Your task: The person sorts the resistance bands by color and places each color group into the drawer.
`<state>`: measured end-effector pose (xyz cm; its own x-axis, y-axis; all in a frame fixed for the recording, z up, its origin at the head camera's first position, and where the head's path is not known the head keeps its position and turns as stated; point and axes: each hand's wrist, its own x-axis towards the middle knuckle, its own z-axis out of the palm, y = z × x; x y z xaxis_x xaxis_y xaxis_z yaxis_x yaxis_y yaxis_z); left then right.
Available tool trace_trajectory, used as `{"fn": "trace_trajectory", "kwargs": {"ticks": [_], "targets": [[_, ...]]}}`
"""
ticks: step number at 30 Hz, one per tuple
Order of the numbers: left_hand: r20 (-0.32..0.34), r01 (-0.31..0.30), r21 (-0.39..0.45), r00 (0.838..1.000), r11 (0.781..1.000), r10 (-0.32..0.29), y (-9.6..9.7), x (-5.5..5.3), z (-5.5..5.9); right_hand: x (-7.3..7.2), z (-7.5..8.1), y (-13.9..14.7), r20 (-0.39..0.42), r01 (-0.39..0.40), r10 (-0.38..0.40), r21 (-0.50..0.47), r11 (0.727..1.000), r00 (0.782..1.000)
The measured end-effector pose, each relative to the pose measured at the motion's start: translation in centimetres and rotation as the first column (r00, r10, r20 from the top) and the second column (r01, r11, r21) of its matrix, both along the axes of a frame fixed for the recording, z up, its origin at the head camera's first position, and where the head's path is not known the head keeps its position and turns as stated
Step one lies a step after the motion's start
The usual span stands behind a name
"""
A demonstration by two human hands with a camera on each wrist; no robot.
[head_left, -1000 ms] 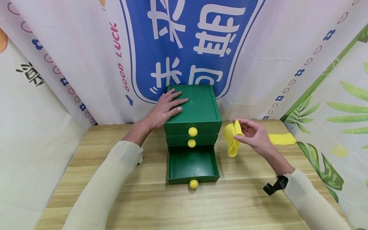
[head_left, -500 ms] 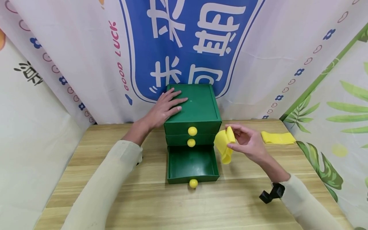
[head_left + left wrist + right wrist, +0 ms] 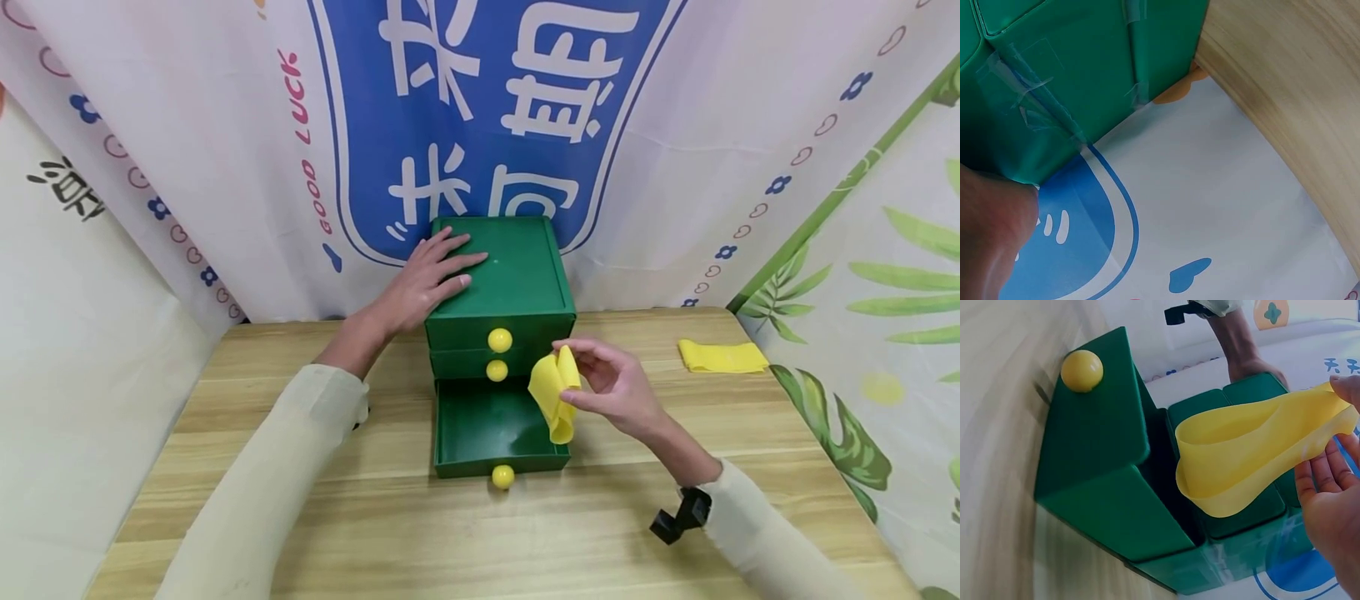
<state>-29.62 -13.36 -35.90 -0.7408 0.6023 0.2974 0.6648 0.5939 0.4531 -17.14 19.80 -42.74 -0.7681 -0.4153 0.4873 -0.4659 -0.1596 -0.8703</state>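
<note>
A green three-drawer box (image 3: 517, 275) with yellow ball knobs stands at the back of the table. Its bottom drawer (image 3: 480, 425) is pulled out, and the part of its inside that shows holds nothing. My left hand (image 3: 423, 283) rests on the box's top at the left, fingers spread straight. In my right hand (image 3: 618, 387), thumb and fingers pinch a folded yellow resistance band (image 3: 553, 398), which hangs over the drawer's right side. The right wrist view shows the band (image 3: 1229, 456) as a soft loop in front of the drawers, beside the drawer's knob (image 3: 1082, 371).
Another yellow band (image 3: 723, 357) lies flat on the wooden table (image 3: 375, 517) at the right rear. A printed cloth (image 3: 300, 275) hangs right behind the box, and leaf-patterned cloth (image 3: 892, 350) borders the table's right side.
My right hand has carried the yellow band leftward and slightly down, from beside the box to over the bottom drawer's right side. My left hand stays on the box.
</note>
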Motion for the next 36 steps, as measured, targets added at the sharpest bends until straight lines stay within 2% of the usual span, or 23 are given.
{"fn": "trace_trajectory", "kwargs": {"ticks": [12,18,22,27,33,36], "targets": [[0.0,-0.01,-0.002,1.0,1.0,0.01,0.0,0.0,0.0,0.0,-1.7,-1.8,0.005,-0.025,0.025,-0.005,1.0,1.0],[0.001,-0.008,-0.004,1.0,1.0,0.008,0.0,0.0,0.0,0.2,-2.7,-2.1,0.004,0.038,-0.038,0.089,0.995,0.999],[-0.004,-0.003,-0.008,1.0,1.0,0.003,-0.1,-0.1,0.0,0.4,-3.4,-2.5,-0.008,0.075,-0.075,0.184,0.98,0.997],[-0.006,-0.007,-0.011,1.0,1.0,0.007,-0.1,-0.2,-0.1,0.5,-4.3,-3.3,-0.039,0.091,-0.084,0.242,0.966,0.996],[-0.002,-0.006,-0.009,1.0,1.0,0.006,-0.1,-0.1,0.0,0.9,-4.9,-4.4,-0.119,0.155,-0.12,0.356,0.921,0.986],[-0.002,-0.004,-0.006,1.0,1.0,0.004,0.0,0.0,-0.1,1.1,-5.0,-5.0,-0.157,0.168,-0.114,0.398,0.902,0.981]]}}
